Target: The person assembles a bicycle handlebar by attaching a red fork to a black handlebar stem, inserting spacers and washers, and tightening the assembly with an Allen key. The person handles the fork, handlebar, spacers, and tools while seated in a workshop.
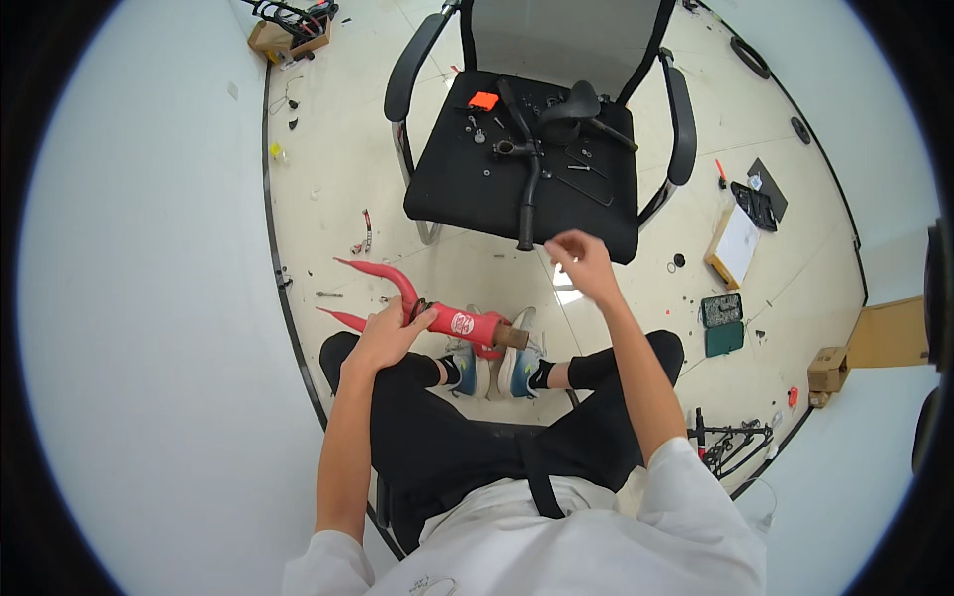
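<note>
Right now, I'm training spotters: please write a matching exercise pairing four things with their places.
1. Red two-pronged metal part
2. Small orange block
3. Green rectangular case
4. Black tubular handlebar

A. On the pale floor, right side
B. Middle of the black chair seat
C. In the left grip
D. Near seat's far left corner

Pairs: 1-C; 2-D; 3-A; 4-B

Bright, even light; white glare on glossy floor (567,296); left wall (149,298) bowed; dark, blue-fringed vignette.
</note>
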{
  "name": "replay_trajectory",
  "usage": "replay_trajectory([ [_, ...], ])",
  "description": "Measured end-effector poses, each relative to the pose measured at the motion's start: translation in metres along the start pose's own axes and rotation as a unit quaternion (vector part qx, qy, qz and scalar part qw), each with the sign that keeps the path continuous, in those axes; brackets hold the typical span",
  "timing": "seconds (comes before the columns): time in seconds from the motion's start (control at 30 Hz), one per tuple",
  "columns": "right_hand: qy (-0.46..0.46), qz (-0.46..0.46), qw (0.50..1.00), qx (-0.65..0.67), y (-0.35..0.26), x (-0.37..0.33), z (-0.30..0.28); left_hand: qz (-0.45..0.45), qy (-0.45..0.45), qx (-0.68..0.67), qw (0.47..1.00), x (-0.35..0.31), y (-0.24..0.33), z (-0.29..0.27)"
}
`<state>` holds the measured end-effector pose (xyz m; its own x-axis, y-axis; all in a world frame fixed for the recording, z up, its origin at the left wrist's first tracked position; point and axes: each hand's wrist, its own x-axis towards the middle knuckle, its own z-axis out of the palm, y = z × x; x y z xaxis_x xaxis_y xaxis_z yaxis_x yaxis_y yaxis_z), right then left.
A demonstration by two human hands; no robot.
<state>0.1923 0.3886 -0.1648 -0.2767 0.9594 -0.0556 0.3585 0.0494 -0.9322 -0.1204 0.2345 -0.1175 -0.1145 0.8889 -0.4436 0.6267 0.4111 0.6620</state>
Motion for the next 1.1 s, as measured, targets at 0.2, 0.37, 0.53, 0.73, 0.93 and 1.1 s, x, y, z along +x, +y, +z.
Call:
replay_trajectory([
  [0.2, 0.139, 0.063, 0.981, -0.123, 0.029, 0.134, 0.013, 0.017, 0.012, -0.025, 0.999, 0.002, -0.015, 0.003],
  [0.37, 0.169, 0.137, 0.947, -0.238, 0.010, 0.197, 0.031, 0.050, 0.022, -0.015, 0.998, 0.000, -0.010, 0.011],
  [0.53, 0.138, 0.228, 0.925, -0.271, 0.002, 0.225, 0.046, 0.051, 0.014, -0.003, 0.999, -0.006, 0.000, 0.014],
  [0.73, 0.168, 0.118, 0.958, -0.202, 0.020, 0.230, 0.048, 0.038, 0.012, -0.020, 0.999, -0.008, 0.001, 0.011],
  [0.93, 0.141, 0.045, 0.989, -0.003, -0.045, 0.195, 0.057, 0.030, 0.023, 0.018, 0.999, -0.012, 0.004, 0.014],
  [1.1, 0.018, -0.006, 0.993, 0.119, -0.072, 0.112, 0.001, 0.018, 0.084, 0.055, 0.995, -0.012, 0.001, 0.031],
])
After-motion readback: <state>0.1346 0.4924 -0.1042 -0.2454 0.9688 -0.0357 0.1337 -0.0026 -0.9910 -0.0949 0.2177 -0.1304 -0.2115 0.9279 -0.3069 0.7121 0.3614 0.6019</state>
